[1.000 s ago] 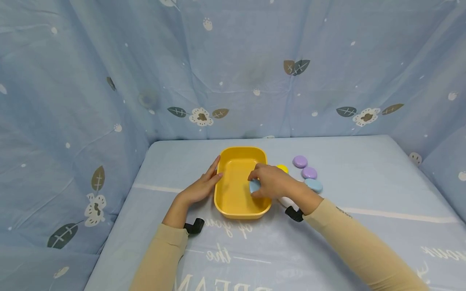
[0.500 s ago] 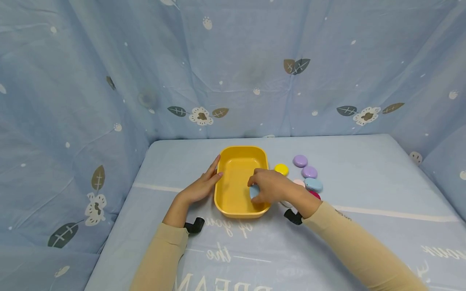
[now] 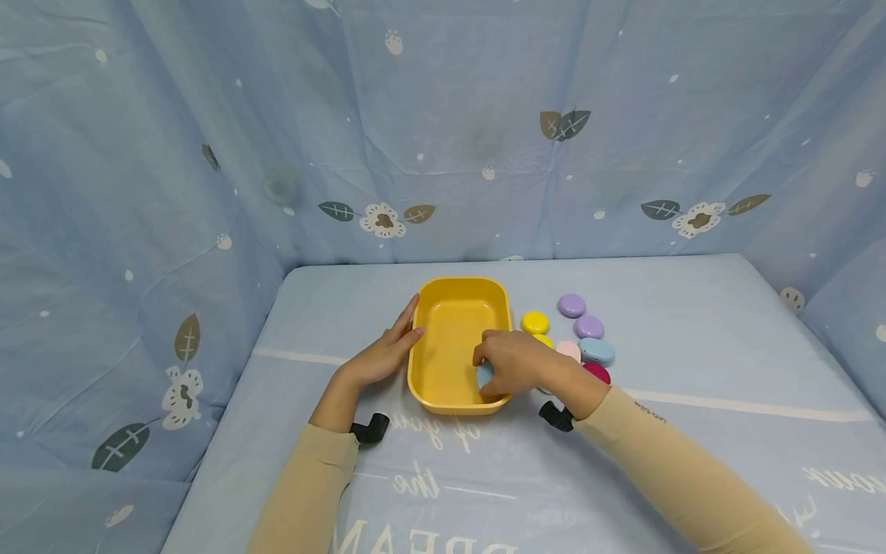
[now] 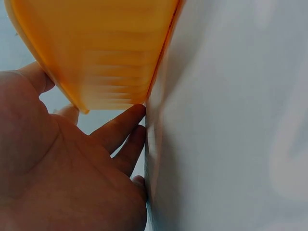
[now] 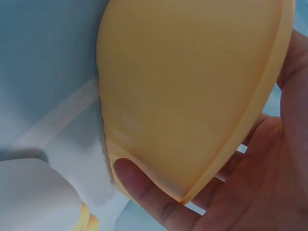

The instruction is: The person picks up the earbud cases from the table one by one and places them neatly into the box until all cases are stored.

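A yellow rectangular box (image 3: 446,323) with rounded corners stands near the middle of the table. My left hand (image 3: 379,357) holds its left side, thumb over the rim and other fingers along the outside; the left wrist view shows fingertips (image 4: 137,113) low by the outer wall. Over the right rim reaches my right hand (image 3: 515,360), its fingers curled round a light blue piece (image 3: 484,375) inside the box. Most of that piece is hidden by the hand. In the right wrist view one finger (image 5: 144,187) lies along the outer wall.
Right of the box lie smooth rounded pieces: two purple (image 3: 572,305), two yellow (image 3: 535,322), one pink (image 3: 568,351), one light blue (image 3: 597,352) and one red (image 3: 596,374). A white piece (image 5: 38,192) sits near my right hand. A patterned blue curtain (image 3: 443,154) hangs behind.
My right hand has shifted slightly toward me inside the box with the light blue piece. Yellow, pink and red pieces behind it have come into view. My left hand stays put.
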`<state>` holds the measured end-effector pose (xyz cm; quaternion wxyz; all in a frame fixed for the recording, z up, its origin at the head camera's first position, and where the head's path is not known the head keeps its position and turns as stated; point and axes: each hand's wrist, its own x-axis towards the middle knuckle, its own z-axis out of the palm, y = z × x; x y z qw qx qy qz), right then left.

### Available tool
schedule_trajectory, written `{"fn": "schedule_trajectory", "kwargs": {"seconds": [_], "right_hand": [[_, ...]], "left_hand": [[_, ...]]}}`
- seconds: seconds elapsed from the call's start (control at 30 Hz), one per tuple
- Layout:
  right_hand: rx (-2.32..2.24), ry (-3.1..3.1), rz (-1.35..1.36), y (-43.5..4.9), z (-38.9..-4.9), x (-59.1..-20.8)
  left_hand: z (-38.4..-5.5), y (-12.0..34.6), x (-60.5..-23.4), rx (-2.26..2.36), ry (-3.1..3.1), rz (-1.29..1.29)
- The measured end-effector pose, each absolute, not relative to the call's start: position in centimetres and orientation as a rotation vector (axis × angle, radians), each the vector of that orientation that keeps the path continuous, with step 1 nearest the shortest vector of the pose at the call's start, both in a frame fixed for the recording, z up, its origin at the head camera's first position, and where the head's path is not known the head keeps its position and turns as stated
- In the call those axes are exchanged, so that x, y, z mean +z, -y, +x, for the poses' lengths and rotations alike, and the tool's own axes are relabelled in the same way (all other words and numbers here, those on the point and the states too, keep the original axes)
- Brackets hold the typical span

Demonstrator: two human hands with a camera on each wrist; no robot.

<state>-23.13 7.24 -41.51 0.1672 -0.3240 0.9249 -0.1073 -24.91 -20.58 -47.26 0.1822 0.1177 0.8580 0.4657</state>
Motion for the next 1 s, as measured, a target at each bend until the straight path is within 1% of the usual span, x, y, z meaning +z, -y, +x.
{"fn": "schedule_trajectory", "kwargs": {"seconds": [0.5, 1.0], "right_hand": [[-0.261, -2.628, -0.963, -6.98, -23.01, -41.69], [-0.266, -2.616, -0.937, -6.99, -22.84, -41.48]], "left_hand": [[-25.00, 20.63, -47.17, 1.318, -2.427, 0.353], [-24.88, 20.50, -47.09, 1.314, -2.425, 0.333]]}}
